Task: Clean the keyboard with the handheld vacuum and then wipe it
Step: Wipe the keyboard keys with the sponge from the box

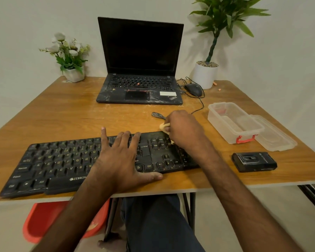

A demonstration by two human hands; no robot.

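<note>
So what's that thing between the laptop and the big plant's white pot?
A black mouse lies on the table between the laptop and the white pot, with its cable looped around it. The head view shows it.

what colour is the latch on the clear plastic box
The latch is red, seen in the head view.

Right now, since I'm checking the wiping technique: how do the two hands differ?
The left hand lies flat, fingers spread, across the keyboard; the right hand is curled at its far right corner. The left hand holds nothing; the right hand grips a pale cloth. Both are at the keyboard.
</note>
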